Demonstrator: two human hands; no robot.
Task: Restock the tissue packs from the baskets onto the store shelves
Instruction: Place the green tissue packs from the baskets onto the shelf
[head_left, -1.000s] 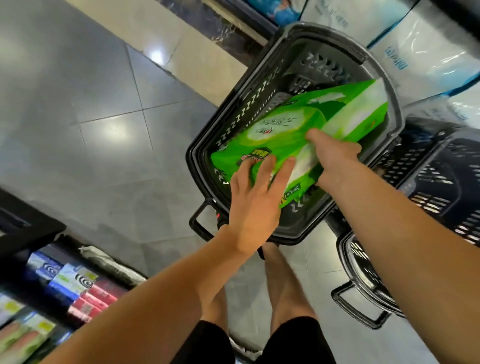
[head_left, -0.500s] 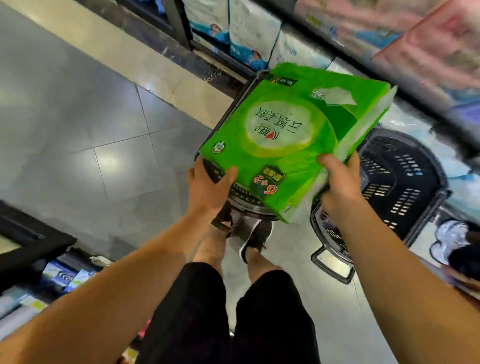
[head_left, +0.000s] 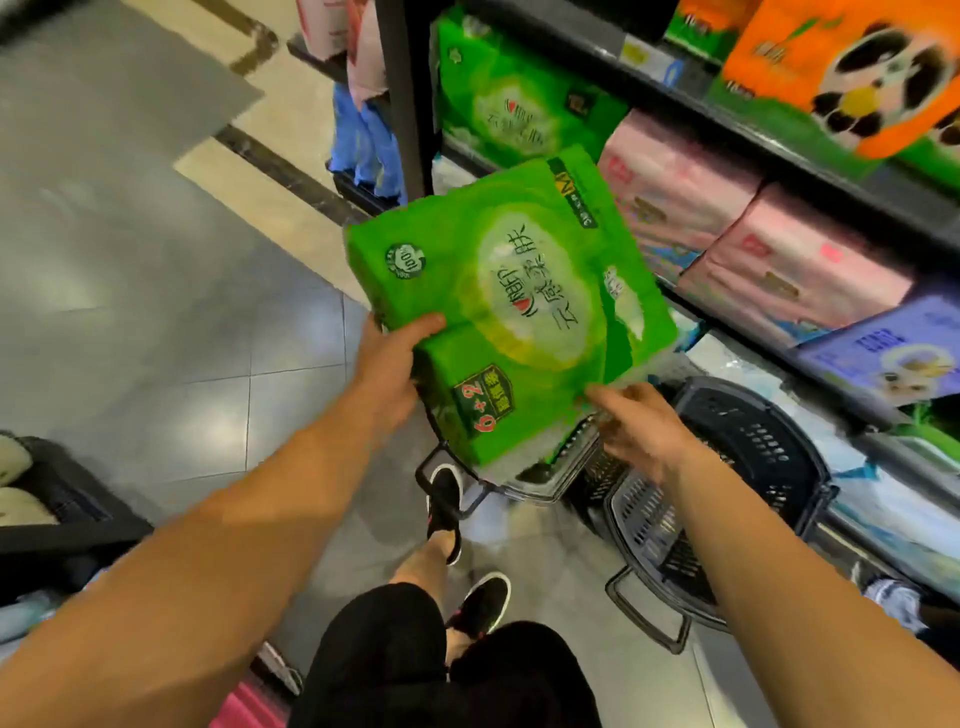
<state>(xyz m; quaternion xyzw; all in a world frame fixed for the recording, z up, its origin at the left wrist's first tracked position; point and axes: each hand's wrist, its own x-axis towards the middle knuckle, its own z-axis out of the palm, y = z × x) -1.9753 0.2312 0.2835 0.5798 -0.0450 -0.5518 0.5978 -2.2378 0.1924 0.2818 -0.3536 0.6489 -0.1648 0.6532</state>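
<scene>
Lifted clear of the baskets since a sec ago, green tissue pack (head_left: 511, 306) now sits mid-frame, tilted, in the air in front of the shelves at right. Left hand (head_left: 387, 371) clamps its lower-left edge, thumb on top; right hand (head_left: 636, 426) pinches the lower-right corner, fingers partly hidden under the film. Below, 2 black baskets (head_left: 748, 467) on the floor, lower right; contents not visible. Next, I'd judge: keep both hands on, level the pack & slide it flat beside the matching green pack (head_left: 519, 104) on the shelf, upper centre, w/o snagging the shelf lip. Count further back: 1 green pack shelved, 2 pink packs (head_left: 727, 234), 1 orange panda box (head_left: 857, 67) top right.
</scene>
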